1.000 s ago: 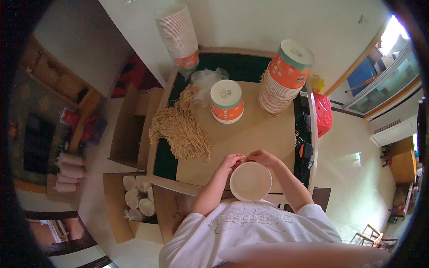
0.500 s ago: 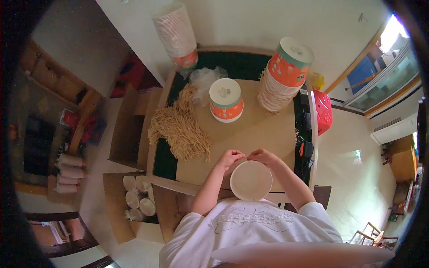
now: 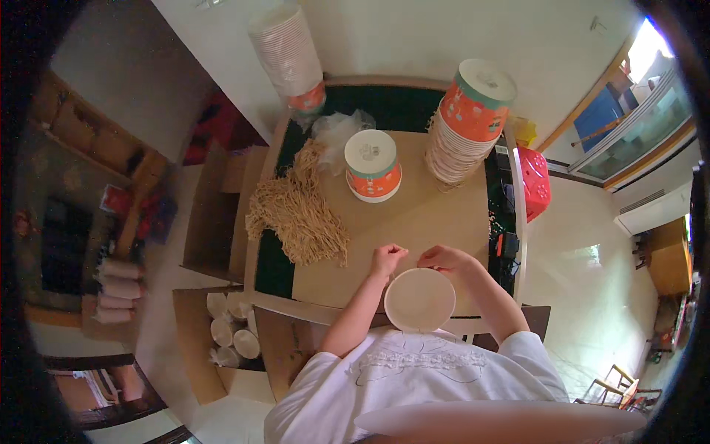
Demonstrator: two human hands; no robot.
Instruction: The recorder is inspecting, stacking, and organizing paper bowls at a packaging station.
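Table (image 3: 444, 222) w/ brown cardboard top fills centre. Tall stack of paper bowls (image 3: 462, 140) at 1 o'clock, orange-banded cup inverted on top. Pile of tan string bundles (image 3: 299, 211) at 10 o'clock. Single lidded orange cup (image 3: 373, 166) at 12, clear plastic bag (image 3: 336, 129) just behind it. Round white lid (image 3: 419, 299) at near table edge, 6 o'clock. Left hand (image 3: 387, 259) & right hand (image 3: 444, 259) just above lid's far rim, fingertips pinched narrow; can't tell what they pinch.
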